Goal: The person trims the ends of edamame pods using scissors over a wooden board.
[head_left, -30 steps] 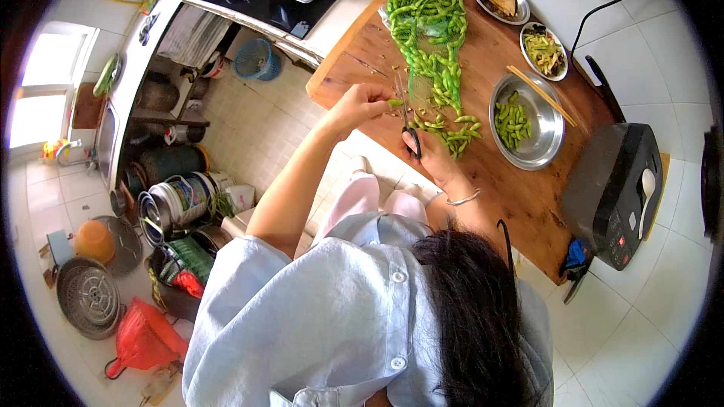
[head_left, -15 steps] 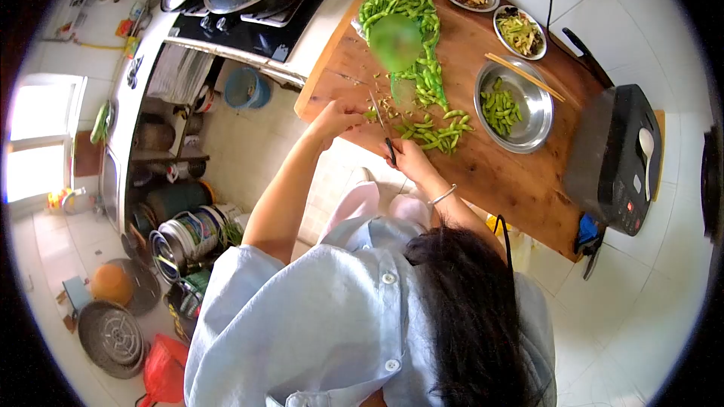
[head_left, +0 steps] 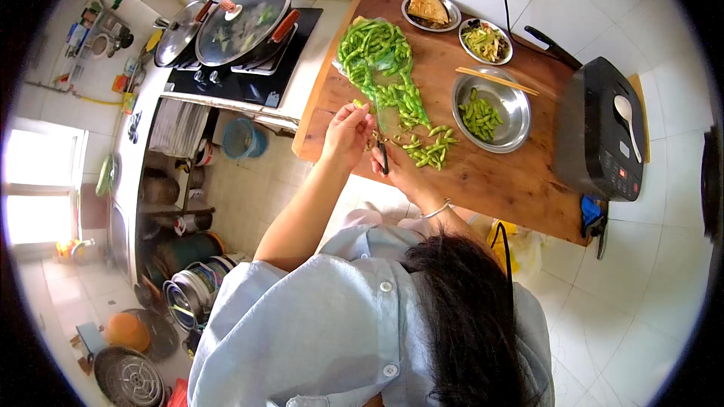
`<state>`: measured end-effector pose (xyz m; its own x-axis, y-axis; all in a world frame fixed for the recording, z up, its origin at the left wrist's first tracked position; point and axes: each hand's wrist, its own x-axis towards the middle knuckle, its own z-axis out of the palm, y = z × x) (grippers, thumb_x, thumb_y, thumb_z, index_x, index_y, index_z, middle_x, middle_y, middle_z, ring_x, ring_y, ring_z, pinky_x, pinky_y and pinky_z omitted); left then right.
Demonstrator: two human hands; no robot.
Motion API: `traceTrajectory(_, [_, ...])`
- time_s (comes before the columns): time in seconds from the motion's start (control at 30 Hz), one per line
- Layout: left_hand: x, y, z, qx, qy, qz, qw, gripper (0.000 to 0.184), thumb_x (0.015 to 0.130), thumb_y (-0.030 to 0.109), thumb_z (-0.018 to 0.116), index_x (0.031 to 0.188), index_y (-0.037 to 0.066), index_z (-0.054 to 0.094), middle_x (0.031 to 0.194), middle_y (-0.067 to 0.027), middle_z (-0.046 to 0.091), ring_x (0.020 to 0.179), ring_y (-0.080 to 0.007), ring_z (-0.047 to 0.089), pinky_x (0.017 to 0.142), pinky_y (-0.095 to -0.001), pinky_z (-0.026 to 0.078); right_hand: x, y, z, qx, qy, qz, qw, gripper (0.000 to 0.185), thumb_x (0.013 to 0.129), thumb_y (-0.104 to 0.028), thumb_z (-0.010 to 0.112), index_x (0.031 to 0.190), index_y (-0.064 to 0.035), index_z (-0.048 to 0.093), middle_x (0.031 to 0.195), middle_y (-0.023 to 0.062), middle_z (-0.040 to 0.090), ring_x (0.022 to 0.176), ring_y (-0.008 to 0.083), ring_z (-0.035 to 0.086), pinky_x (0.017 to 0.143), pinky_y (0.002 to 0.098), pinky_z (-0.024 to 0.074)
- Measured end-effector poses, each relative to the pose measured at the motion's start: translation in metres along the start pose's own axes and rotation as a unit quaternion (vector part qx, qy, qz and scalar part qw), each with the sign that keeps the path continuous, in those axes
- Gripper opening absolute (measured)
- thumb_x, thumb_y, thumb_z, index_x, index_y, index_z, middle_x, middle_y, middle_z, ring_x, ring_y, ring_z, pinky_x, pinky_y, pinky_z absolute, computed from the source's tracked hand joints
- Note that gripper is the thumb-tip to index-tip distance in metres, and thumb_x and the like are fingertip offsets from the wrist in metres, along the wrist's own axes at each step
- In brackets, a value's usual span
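Observation:
My left hand pinches a green soybean pod between thumb and fingertips, above the table's near-left edge. Just to its right, my right hand is wrapped round the black handles of a pair of scissors. The blades point away from me, close to the left hand; whether they are apart I cannot tell. Beyond both hands lies a big heap of soybean pods on a thin plastic bag. Loose pods are scattered right of the scissors, with small trimmed bits near the blades.
A steel bowl holds pods, with chopsticks across its rim. Behind it stand a dish with flatbread and a plate of food. A rice cooker is at right. Lidded pans sit on the stove at left.
The view has shifted, so the table sits lower and further left. My left hand has risen with its pod beside the blades. The scissors now point more directly away from me.

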<state>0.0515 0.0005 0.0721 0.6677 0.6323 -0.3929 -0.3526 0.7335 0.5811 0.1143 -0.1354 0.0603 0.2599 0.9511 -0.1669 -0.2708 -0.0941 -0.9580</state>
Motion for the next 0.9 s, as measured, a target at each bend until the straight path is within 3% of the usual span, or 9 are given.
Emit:
traceTrajectory(0.2, [0.001, -0.007, 0.001, -0.028, -0.006, -0.014, 0.999, 0.013, 0.085, 0.003, 0.06, 0.08, 0.009, 0.051, 0.072, -0.0008, 0.057, 0.064, -0.0091, 0.058, 0.059, -0.0186, 0.052, 0.007, 0.011, -0.002, -0.069, 0.063, 0.012, 0.996, 0.033, 0.093, -0.039, 0.048, 0.078, -0.01, 0.049, 0.066, -0.0027, 0.047, 0.059, 0.0051, 0.042, 0.055, 0.0199, 0.0334])
traceTrajectory(0.43, [-0.001, -0.006, -0.007, -0.016, -0.031, 0.001, 0.999, 0.012, 0.085, 0.002, 0.06, 0.081, 0.009, 0.05, 0.071, -0.0016, 0.056, 0.063, -0.009, 0.058, 0.059, -0.0186, 0.052, 0.01, 0.008, 0.005, -0.015, 0.052, 0.027, 0.998, 0.031, 0.094, -0.037, 0.046, 0.079, -0.0111, 0.049, 0.065, -0.0036, 0.047, 0.057, 0.0048, 0.041, 0.052, 0.0194, 0.0309])
traceTrajectory(0.6, [-0.003, -0.003, -0.01, 0.005, 0.017, 0.031, 0.999, 0.012, 0.084, 0.002, 0.06, 0.082, 0.008, 0.051, 0.071, -0.0017, 0.057, 0.062, -0.0089, 0.057, 0.059, -0.0188, 0.052, 0.016, 0.021, 0.002, -0.024, 0.026, 0.021, 0.999, 0.027, 0.094, -0.033, 0.047, 0.08, -0.0099, 0.049, 0.066, -0.0042, 0.046, 0.059, 0.0045, 0.042, 0.052, 0.0193, 0.0323])
traceTrajectory(0.7, [-0.003, -0.007, -0.021, 0.002, 0.054, 0.021, 0.998, 0.012, 0.084, 0.001, 0.06, 0.083, 0.008, 0.051, 0.072, -0.0018, 0.057, 0.062, -0.0093, 0.057, 0.059, -0.0195, 0.052, 0.016, 0.03, 0.015, -0.041, 0.086, -0.011, 0.995, 0.024, 0.094, -0.025, 0.047, 0.077, -0.0081, 0.05, 0.064, -0.0041, 0.045, 0.059, 0.0054, 0.044, 0.053, 0.02, 0.0346])
traceTrajectory(0.8, [0.001, -0.011, -0.04, 0.0, 0.092, 0.002, 0.996, 0.011, 0.084, 0.001, 0.06, 0.084, 0.008, 0.051, 0.072, -0.0024, 0.057, 0.063, -0.0109, 0.057, 0.06, -0.0208, 0.053, 0.021, 0.064, 0.017, -0.153, 0.143, -0.015, 0.978, 0.033, 0.09, -0.024, 0.051, 0.068, 0.0004, 0.049, 0.056, 0.0042, 0.049, 0.055, 0.012, 0.049, 0.05, 0.0278, 0.0355])
traceTrajectory(0.83, [0.004, -0.014, -0.051, 0.0, 0.094, -0.002, 0.996, 0.01, 0.085, 0.001, 0.059, 0.084, 0.007, 0.051, 0.073, -0.0031, 0.057, 0.064, -0.0112, 0.057, 0.061, -0.0209, 0.053, 0.022, 0.067, 0.017, -0.19, 0.141, -0.027, 0.971, 0.031, 0.088, -0.018, 0.051, 0.064, 0.0012, 0.05, 0.055, 0.006, 0.052, 0.055, 0.0151, 0.052, 0.051, 0.0315, 0.0383])
traceTrajectory(0.9, [0.007, -0.019, -0.065, 0.004, 0.107, -0.015, 0.994, 0.008, 0.085, 0.003, 0.059, 0.083, 0.007, 0.052, 0.073, -0.0033, 0.056, 0.064, -0.0115, 0.056, 0.061, -0.0221, 0.052, 0.022, 0.073, 0.016, -0.142, 0.09, -0.005, 0.986, 0.028, 0.091, -0.02, 0.048, 0.07, -0.0031, 0.05, 0.056, 0.0007, 0.047, 0.051, 0.0114, 0.046, 0.048, 0.027, 0.0363])
